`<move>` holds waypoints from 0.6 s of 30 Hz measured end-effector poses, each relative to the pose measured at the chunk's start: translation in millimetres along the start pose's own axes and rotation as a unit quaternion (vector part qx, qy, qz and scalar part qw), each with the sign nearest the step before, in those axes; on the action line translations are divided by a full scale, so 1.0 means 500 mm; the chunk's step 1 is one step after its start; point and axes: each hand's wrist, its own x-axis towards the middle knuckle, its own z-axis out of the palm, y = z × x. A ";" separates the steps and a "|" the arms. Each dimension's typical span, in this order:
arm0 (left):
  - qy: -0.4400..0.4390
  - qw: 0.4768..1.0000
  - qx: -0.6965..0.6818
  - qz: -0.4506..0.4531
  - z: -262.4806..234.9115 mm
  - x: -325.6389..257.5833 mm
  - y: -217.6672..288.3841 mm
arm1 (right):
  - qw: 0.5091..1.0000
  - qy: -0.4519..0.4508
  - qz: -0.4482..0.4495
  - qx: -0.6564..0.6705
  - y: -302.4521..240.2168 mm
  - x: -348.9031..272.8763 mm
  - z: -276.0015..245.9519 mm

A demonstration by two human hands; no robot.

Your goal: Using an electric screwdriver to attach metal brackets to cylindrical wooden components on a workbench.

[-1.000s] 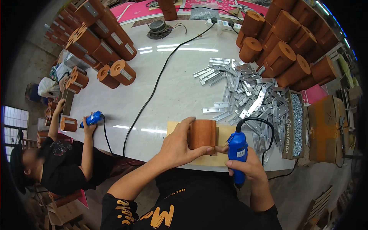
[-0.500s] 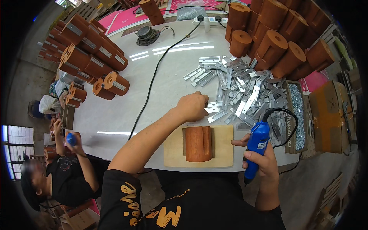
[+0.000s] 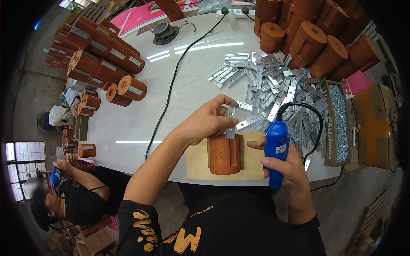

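Metal strip (image 3: 231,114) lifted, glossy table (image 3: 124,119), gridded window (image 3: 30,152)

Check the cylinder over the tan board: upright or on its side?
On its side: the cylinder has its lengthwise groove facing the downward-looking camera, with no round end in view.

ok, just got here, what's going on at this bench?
The person's left hand holds a metal strip at the far end of a grooved brown cylinder, which sits over a pale board. I can't tell if strip and cylinder touch. The right hand grips a corded blue tool, off to the cylinder's right. More strips lie in a loose pile beyond. At far left, a co-worker has a similar blue tool in hand.
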 end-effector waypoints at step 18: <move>0.110 0.910 0.393 0.070 0.014 0.021 -0.003 | 0.998 -0.039 0.048 -0.028 0.034 -0.011 0.019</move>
